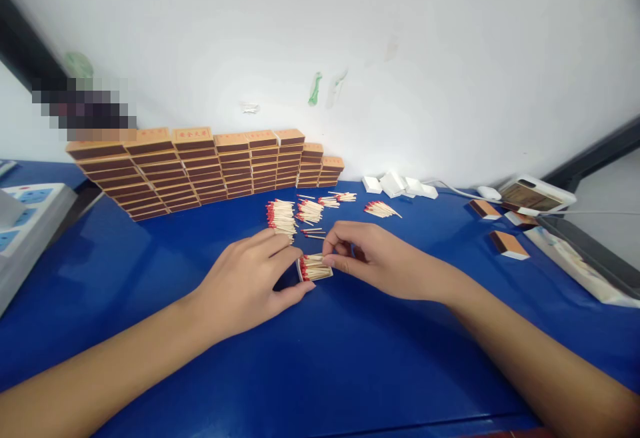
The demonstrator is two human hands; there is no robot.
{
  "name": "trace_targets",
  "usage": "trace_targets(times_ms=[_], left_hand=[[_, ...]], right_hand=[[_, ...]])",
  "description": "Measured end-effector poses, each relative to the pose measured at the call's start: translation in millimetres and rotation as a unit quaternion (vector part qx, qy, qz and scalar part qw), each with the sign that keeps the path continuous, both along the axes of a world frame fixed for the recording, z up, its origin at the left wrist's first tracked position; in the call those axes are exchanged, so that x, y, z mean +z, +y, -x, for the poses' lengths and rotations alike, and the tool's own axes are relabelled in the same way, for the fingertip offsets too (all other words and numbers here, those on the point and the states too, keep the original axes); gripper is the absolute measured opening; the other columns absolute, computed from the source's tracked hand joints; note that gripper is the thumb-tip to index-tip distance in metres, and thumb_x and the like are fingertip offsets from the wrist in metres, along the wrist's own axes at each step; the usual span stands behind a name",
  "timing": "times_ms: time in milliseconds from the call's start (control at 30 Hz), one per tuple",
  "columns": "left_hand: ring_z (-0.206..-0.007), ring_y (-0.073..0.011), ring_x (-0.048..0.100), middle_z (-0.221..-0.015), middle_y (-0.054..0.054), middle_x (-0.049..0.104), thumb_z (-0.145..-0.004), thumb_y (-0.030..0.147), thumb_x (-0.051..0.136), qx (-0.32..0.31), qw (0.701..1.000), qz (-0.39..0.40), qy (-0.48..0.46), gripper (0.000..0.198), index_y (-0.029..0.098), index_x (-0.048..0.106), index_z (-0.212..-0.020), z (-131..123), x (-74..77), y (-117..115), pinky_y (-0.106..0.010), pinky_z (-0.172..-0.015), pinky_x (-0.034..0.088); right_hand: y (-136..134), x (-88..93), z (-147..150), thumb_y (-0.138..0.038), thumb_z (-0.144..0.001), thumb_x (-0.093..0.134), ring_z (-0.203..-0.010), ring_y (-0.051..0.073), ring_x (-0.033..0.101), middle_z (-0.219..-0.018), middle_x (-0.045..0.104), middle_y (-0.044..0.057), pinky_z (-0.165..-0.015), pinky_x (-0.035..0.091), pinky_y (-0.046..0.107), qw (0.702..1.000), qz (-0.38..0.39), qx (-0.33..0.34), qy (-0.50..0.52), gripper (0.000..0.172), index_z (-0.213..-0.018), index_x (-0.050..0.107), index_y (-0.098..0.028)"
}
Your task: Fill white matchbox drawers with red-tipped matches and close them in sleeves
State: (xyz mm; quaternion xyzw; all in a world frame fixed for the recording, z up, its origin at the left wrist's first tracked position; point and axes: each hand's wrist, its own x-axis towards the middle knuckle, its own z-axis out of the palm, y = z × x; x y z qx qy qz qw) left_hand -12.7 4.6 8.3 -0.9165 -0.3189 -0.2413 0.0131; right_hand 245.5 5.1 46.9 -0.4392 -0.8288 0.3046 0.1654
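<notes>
A small open matchbox tray (315, 267) full of red-tipped matches lies on the blue table (320, 358). My left hand (250, 281) grips the tray's left end between thumb and fingers. My right hand (373, 257) pinches the tray's right end, with its fingertips on the matches. Just behind the hands lie several loose bundles of matches (283, 217), another bundle (310, 211) and a smaller one (381, 209).
A long wall of stacked matchboxes (200, 168) stands at the back against the white wall. White empty trays (399, 185) lie at back right, with loose matchbox sleeves (509, 245), a phone (537, 195) and a cable nearby. A power strip (23, 221) sits at the left edge.
</notes>
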Motion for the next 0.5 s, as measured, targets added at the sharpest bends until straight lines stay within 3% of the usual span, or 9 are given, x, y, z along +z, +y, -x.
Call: trace_targets(times_ms=[267, 500], left_hand=[[-0.087, -0.0213, 0.066, -0.09, -0.004, 0.071, -0.102, 0.045, 0.068, 0.002, 1.0, 0.006, -0.006, 0.026, 0.019, 0.073, -0.101, 1, -1.0, -2, -0.035, -0.075, 0.055], [-0.085, -0.0214, 0.065, -0.088, -0.003, 0.069, -0.1, 0.043, 0.071, 0.004, 1.0, 0.004, -0.002, 0.024, 0.019, 0.072, -0.101, 0, -0.7, -2, -0.035, -0.071, 0.053]], right_hand=[[-1, -8.3, 3, -0.018, -0.103, 0.063, -0.072, 0.014, 0.054, -0.085, 0.061, 0.0, -0.065, 0.041, 0.028, 0.995, -0.094, 0.01, -0.027, 0.01, -0.096, 0.069, -0.021], [0, -13.3, 2, -0.016, -0.102, 0.065, -0.075, 0.014, 0.056, -0.091, 0.062, 0.002, -0.067, 0.044, 0.028, 0.992, -0.119, 0.015, -0.031, 0.008, -0.099, 0.071, -0.021]])
